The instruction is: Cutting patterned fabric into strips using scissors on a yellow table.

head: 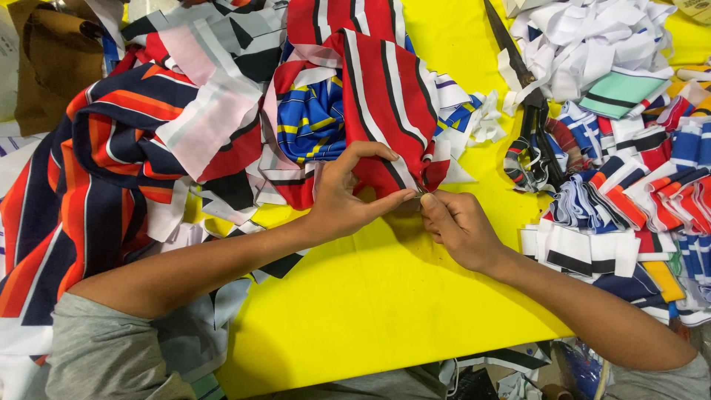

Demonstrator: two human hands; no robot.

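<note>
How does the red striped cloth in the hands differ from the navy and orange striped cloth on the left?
The red striped cloth has white and black stripes; the navy and orange striped cloth has broad navy and orange bands. The red one is pinched at its lower edge by the left hand and right hand; the navy one lies untouched. The red one sits mid-table; the navy one drapes over the left side of the yellow table. Both are striped and crumpled.
</note>
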